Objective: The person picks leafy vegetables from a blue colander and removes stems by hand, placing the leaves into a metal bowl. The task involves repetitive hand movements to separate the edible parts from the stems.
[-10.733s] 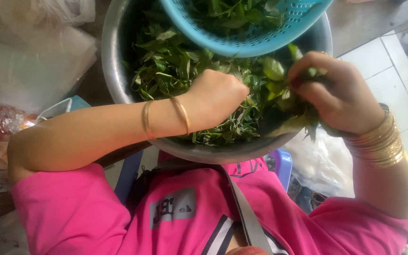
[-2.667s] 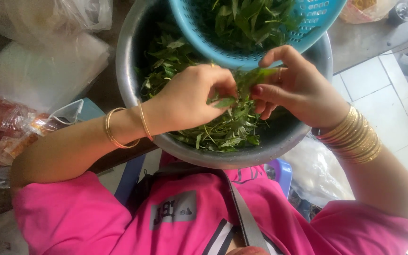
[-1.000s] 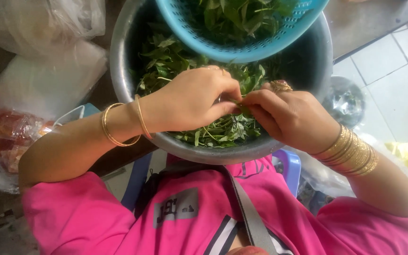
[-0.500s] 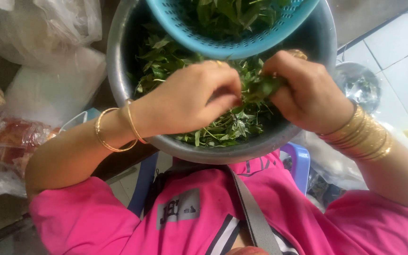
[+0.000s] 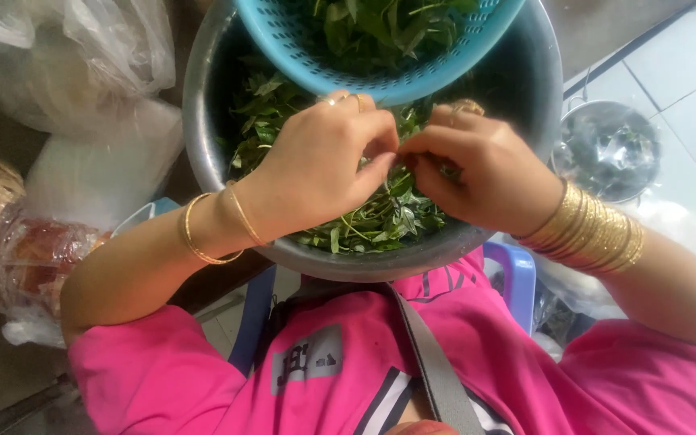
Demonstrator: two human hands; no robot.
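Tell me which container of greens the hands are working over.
The large steel bowl; both hands pinch leaves inside it. The blue colander rests across its far rim, untouched.

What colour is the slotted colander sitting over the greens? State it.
Light blue; the colander shows best in the head view.

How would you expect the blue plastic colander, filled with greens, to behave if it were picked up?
The blue colander is thin perforated plastic, so probably light and slightly flexible. It holds only leafy greens, adding little weight. It rests tilted on the metal bowl, so a nudge might tip it.
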